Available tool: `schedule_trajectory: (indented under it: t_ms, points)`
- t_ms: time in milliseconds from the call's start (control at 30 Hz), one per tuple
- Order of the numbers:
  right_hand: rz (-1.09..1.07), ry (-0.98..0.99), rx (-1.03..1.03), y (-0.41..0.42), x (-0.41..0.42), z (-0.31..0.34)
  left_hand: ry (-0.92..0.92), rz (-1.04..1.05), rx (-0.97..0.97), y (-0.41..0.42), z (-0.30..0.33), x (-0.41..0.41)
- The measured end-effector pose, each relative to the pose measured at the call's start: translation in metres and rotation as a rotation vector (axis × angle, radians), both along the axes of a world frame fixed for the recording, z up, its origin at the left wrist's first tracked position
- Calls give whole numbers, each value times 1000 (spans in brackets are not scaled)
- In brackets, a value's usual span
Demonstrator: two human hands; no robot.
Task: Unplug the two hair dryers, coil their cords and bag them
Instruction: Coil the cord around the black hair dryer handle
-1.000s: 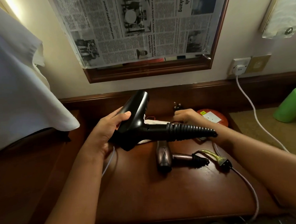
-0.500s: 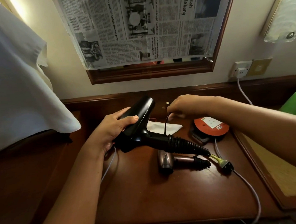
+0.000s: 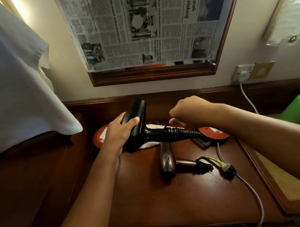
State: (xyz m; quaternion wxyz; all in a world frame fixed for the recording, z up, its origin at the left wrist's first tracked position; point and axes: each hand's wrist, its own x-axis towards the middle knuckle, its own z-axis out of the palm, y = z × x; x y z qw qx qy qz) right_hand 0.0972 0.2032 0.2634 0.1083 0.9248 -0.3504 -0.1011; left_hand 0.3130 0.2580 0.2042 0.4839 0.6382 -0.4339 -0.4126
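At the far left a white cloth (image 3: 19, 82) hangs over the edge of the dark polished wooden desk (image 3: 167, 199); just right of it a round red-orange disc (image 3: 100, 137) lies flat, partly hidden behind the left hand (image 3: 119, 132); that hand is wrapped round the barrel of the glossy black plastic hair dryer (image 3: 139, 120), thumb on top, fingers beneath, lifting it clear of the desk with its ribbed handle pointing right; under it lies a crumpled white fabric pouch (image 3: 152, 142), probably the bag. The right hand (image 3: 189, 111) hovers above the ribbed handle, fingers bunched and pinching the thin black cord (image 3: 166, 124) where it rises from the handle; the two hands are apart, each closed on its own part of the same dryer. Below, the small bronze metallic hair dryer (image 3: 167, 162) rests on the desk, untouched, its cord end and a dark plug (image 3: 229, 169) near a grey cable (image 3: 250, 191); further right a second red-orange disc (image 3: 214, 132), then a white wall plug (image 3: 242, 75) seated in its socket.

The step looks like coiling the black cord round the handle; to do it well, hold the barrel steady, keep gentle, even tension; lay each turn beside the last along the ribs, avoiding a sharp kink at the cord's root; leave enough free end to tuck the plug.
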Motion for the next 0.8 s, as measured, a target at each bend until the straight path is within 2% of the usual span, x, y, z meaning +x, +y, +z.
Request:
schedule_trajectory:
  t_ms: [233,400,667,800]
  points:
    - [-141,-171,109,21,0,-5,-58,32,-22,-4,-6,-6]
    - [-293,-261,217,40,2,-15,-141,140,-10,-3,-14,-8]
    - [-378,-172,271,65,9,-17,-284,170,-41,-2,-11,-16]
    - [-510,-396,409,55,5,-29,-270,202,-61,-3,-13,-17]
